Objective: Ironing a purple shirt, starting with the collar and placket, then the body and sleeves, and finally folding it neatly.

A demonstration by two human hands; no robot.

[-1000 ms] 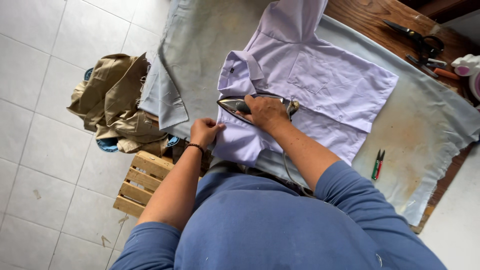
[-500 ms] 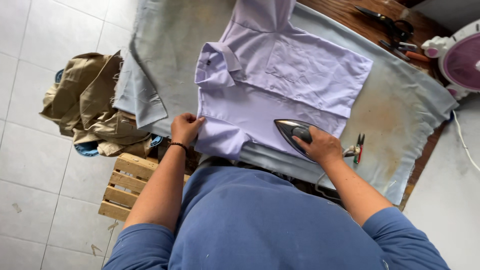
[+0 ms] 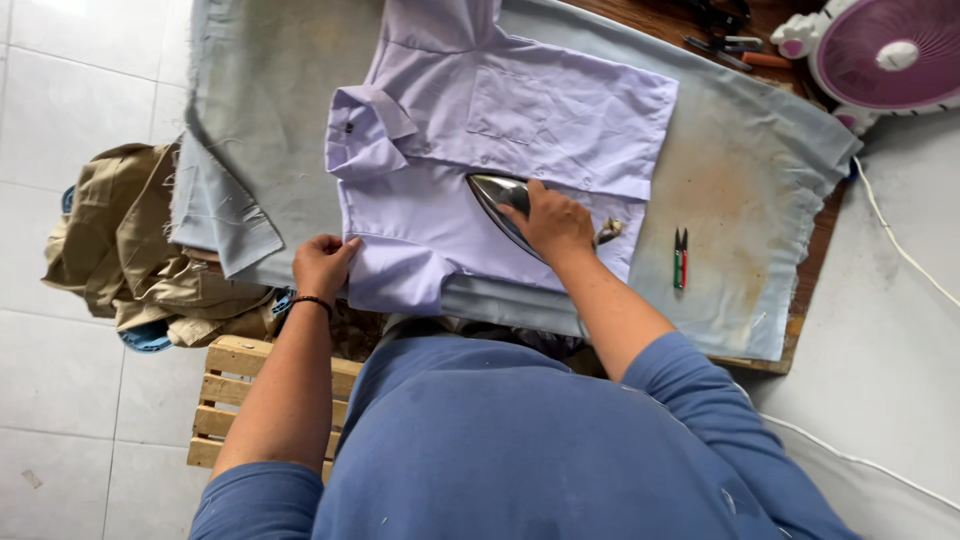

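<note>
Right hand (image 3: 556, 222) clenched round the handle of an iron (image 3: 502, 203); the iron's pointed nose runs up-left from the knuckles, soleplate flat on a lilac shirt (image 3: 520, 130); the grip looks firm, fingers wrapped over the top, probably to press and steer at once.

Left hand (image 3: 322, 262) rests on the shirt's near sleeve edge, fingers curled and pressing down, thumb tip toward the cloth; whether it pinches the fabric or only pins it cannot be told; likely it keeps the cloth taut and still against the iron's drag. A dark band sits on that wrist.

The shirt lies front up, buttoned side spread wide, collar (image 3: 365, 130) up-left of the left fingers, chest pocket beyond the right knuckles; spread flat so the iron meets one smooth layer.

Under it a grey pad (image 3: 740, 170) covers a wooden table (image 3: 800, 320), edges frayed and hanging off the near-left corner; stains show to the right of the right hand.

Just right of the right wrist, a pair of snips (image 3: 680, 256), red and green handled, lies on the pad, apart from the shirt; kept within reach, clear of the iron's path.

Beyond, at the far right, a pink fan (image 3: 885, 55) and dark scissors (image 3: 725, 25).

Left of the left hand, off the table, a heap of khaki cloth (image 3: 130, 250) fills a blue basket (image 3: 150, 338), only its rim showing; a wooden pallet (image 3: 235, 400) sits below the left forearm.
</note>
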